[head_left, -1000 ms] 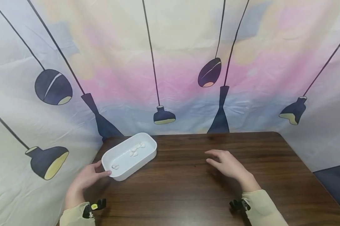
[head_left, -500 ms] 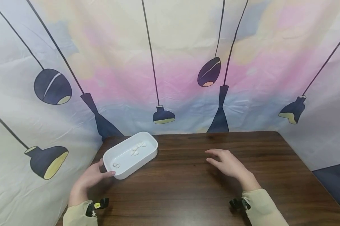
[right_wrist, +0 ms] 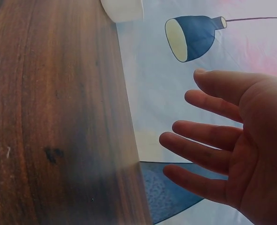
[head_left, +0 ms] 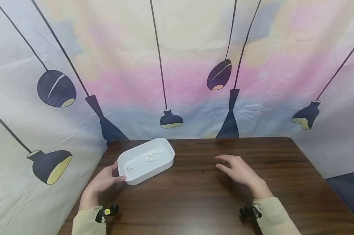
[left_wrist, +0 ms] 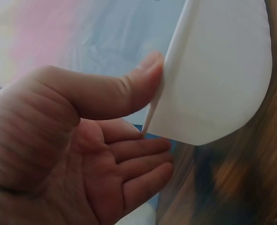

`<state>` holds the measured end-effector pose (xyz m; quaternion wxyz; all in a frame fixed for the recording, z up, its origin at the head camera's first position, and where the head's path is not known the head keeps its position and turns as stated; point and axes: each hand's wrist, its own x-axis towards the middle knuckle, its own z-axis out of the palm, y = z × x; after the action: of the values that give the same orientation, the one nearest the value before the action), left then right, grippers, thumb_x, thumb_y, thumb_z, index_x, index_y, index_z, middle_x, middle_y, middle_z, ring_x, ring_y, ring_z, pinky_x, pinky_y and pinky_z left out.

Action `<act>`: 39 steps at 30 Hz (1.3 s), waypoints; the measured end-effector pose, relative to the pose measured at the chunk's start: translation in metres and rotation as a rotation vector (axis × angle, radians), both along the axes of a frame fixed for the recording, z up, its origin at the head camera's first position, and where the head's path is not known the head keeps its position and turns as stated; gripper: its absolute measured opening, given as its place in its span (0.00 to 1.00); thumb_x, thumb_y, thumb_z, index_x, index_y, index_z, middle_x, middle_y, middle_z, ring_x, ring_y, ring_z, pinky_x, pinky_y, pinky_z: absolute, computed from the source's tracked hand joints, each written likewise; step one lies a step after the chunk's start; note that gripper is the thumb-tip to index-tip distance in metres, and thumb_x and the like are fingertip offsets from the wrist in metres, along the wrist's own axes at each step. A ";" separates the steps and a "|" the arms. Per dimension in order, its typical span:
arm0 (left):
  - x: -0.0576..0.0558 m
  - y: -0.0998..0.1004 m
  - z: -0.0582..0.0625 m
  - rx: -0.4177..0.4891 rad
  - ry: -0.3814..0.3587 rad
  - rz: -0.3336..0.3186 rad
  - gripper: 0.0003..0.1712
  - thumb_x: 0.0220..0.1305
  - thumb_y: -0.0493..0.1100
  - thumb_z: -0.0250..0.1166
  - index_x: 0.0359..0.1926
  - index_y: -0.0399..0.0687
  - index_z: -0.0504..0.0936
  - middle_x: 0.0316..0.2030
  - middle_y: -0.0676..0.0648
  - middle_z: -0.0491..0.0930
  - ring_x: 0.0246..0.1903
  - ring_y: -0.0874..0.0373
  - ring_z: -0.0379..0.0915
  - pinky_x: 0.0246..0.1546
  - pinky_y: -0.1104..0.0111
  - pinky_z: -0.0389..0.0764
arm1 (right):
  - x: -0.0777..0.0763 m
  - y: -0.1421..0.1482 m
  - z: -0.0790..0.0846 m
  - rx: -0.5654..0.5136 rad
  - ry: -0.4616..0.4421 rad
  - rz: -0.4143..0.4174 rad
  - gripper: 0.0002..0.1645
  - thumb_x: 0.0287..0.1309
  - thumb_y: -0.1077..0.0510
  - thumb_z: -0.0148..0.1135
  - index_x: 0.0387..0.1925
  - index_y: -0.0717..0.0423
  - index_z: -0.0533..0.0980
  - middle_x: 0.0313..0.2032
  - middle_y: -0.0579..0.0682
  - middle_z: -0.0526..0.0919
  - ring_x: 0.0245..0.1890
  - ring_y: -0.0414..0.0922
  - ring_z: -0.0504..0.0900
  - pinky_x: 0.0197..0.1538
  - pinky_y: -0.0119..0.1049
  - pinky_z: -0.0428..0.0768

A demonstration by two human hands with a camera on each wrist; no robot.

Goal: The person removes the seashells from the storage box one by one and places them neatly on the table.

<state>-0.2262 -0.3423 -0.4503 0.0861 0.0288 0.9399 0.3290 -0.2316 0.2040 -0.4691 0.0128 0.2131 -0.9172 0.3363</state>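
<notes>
A white rectangular plastic dish (head_left: 147, 174) with rounded corners stands at the back left of the table. My left hand (head_left: 104, 179) pinches its near-left end, thumb on the rim. In the left wrist view the thumb (left_wrist: 122, 93) presses the dish's edge, and the other fingers reach behind and below it. Inside the dish, several small white pieces (head_left: 150, 156) lie in a loose group. A curved whitish bit (head_left: 130, 169) sits apart from them, toward the left end. My right hand (head_left: 237, 168) hovers over the table's right half, fingers relaxed and holding nothing.
The dark wooden table (head_left: 191, 202) reaches back to a hanging cloth (head_left: 191, 42) printed with pendant lamps. Each wrist wears a small black camera, as on the left wrist camera (head_left: 113, 209). A dark surface (head_left: 347, 187) shows beyond the table's right edge.
My left hand has shifted the white dish to the right along the back of the table, the small pieces going with it. The right hand has stayed in place.
</notes>
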 end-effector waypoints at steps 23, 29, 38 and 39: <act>-0.031 0.081 -0.015 0.132 0.037 -0.232 0.54 0.66 0.47 0.77 0.80 0.27 0.58 0.77 0.30 0.64 0.76 0.34 0.63 0.73 0.39 0.66 | 0.004 -0.011 0.020 -0.018 0.071 0.030 0.25 0.77 0.47 0.65 0.68 0.52 0.81 0.63 0.51 0.85 0.58 0.52 0.86 0.61 0.56 0.83; -0.036 0.100 -0.015 0.088 0.024 -0.215 0.61 0.60 0.51 0.81 0.81 0.28 0.56 0.77 0.30 0.63 0.77 0.36 0.60 0.74 0.41 0.64 | -0.003 -0.035 0.028 -0.094 0.070 0.074 0.25 0.75 0.52 0.67 0.68 0.55 0.81 0.62 0.53 0.86 0.57 0.50 0.88 0.60 0.53 0.84; -0.035 0.112 -0.011 0.050 0.023 -0.205 0.61 0.60 0.47 0.81 0.81 0.28 0.55 0.80 0.31 0.58 0.78 0.36 0.57 0.75 0.42 0.62 | -0.029 -0.079 0.024 -0.104 0.002 0.116 0.21 0.73 0.60 0.67 0.64 0.57 0.84 0.58 0.56 0.88 0.51 0.50 0.89 0.55 0.51 0.86; -0.035 0.113 -0.011 0.053 0.026 -0.207 0.61 0.60 0.47 0.81 0.82 0.28 0.54 0.80 0.31 0.58 0.79 0.36 0.57 0.76 0.41 0.62 | -0.032 -0.084 0.022 -0.103 -0.010 0.116 0.20 0.72 0.61 0.67 0.63 0.58 0.84 0.58 0.57 0.88 0.51 0.50 0.89 0.55 0.51 0.86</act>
<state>-0.2612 -0.2289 -0.4612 0.1067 0.1321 0.9240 0.3426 -0.2640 0.1203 -0.4470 -0.0002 0.2635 -0.8849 0.3841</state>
